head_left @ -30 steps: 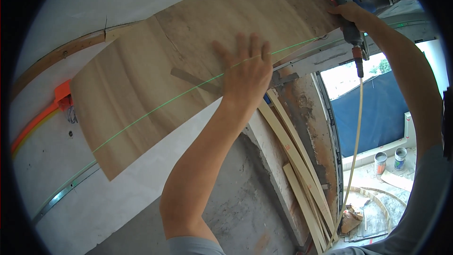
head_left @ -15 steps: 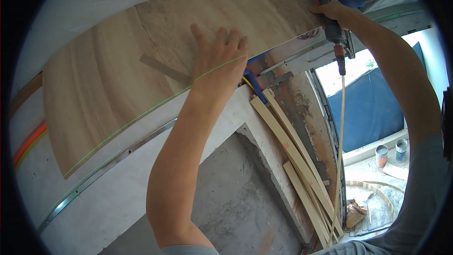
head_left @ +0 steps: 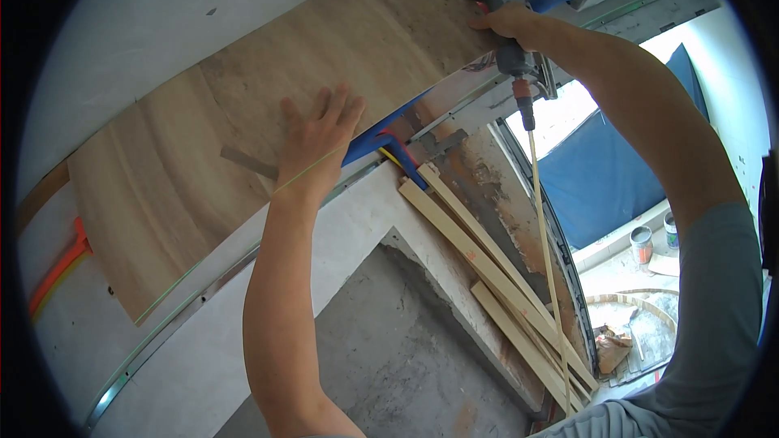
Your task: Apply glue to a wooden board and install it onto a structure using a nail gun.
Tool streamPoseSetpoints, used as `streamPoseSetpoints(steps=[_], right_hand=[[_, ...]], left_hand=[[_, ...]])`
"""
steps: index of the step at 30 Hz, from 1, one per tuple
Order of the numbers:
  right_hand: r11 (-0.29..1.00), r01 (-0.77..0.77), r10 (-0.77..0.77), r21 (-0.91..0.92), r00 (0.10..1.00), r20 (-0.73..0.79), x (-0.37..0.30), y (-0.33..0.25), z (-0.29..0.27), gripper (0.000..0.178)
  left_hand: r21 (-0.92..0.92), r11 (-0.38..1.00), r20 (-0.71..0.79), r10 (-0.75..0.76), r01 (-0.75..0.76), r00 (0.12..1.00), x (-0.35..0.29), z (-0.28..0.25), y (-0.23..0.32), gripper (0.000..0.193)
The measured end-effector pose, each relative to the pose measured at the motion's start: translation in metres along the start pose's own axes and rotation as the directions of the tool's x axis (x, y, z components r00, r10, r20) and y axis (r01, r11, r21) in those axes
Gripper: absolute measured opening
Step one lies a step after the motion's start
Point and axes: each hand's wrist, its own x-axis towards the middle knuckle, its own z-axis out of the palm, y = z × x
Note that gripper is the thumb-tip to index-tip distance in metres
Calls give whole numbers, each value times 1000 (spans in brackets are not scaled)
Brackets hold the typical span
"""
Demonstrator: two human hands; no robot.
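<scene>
A large wood-grain board point(head_left: 316, 49) slants across the upper left of the view. My left hand point(head_left: 318, 126) lies on it near its lower edge, palm down with fingers stretched and spread. At the board's upper right end, my right hand point(head_left: 513, 23) is wrapped round a dark grey nail gun point(head_left: 513, 57) with red parts. From the coupling at its lower end hangs a pale yellowish hose point(head_left: 542, 219). A thin green light line crosses my left wrist and the board's lower left corner. My right fingertips are partly hidden behind the tool.
Blue pipes point(head_left: 398, 154) show below the board. Several pale wooden strips point(head_left: 487, 264) lean by a rough wall opening. An orange pipe point(head_left: 57, 276) runs at the left. Paint cans point(head_left: 641, 245) stand at the right, near a blue panel point(head_left: 580, 182).
The view has shifted, with hands and nail gun now further left in it. The board's lower edge has moved off part of the green line, and more blue pipe shows.
</scene>
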Motion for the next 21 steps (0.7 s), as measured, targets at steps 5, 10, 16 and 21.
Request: streamPoseSetpoints(steps=[5,10,16,21], right_hand=[[997,23,-31,-78,994,-101,4,9,3,54],[999,-1,-2,-33,997,-71,1,2,7,55],[989,35,-55,-144,988,-142,-2,5,7,55],[985,140,-147,-98,987,-71,2,6,-1,48]], left_hand=[[15,998,86,-69,68,994,9,12,14,63],[-7,952,113,-305,307,946,39,10,32,81],[8,925,164,-376,380,912,58,23,42,86],[-51,929,243,-345,367,907,61,36,46,91]])
